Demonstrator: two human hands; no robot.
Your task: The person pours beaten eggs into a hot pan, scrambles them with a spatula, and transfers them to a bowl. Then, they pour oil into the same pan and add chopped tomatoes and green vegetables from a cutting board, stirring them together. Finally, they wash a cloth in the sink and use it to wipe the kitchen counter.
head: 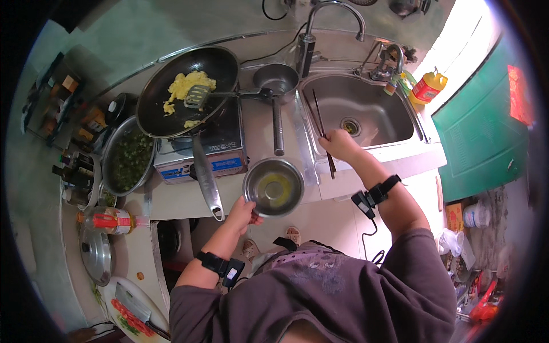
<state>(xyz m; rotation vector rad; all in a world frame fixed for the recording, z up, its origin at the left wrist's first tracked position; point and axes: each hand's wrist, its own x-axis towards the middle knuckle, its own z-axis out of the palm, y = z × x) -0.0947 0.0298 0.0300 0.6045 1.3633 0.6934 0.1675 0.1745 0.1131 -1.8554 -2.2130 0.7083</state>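
My left hand (pixel 242 215) grips the rim of a metal bowl (pixel 296 188) with a little yellow liquid in it, at the counter's front edge. In my right hand (pixel 339 145) is a pair of dark chopsticks (pixel 319 113), held over the near left edge of the steel sink (pixel 369 111). Scrambled egg (pixel 188 85) lies in a tilted wok (pixel 150 109) on the gas stove (pixel 231 143). A slotted spatula (pixel 198 97) rests in the wok, its handle reaching across the rim to a small saucepan (pixel 276 79).
A pan of green vegetables (pixel 131 160) stands left of the stove, near an oil bottle (pixel 112 220) and a metal lid (pixel 95 257). At lower left, a cleaver (pixel 132 303) lies beside chopped red food (pixel 131 317) on a white board. The wok's handle (pixel 206 180) juts over the counter edge.
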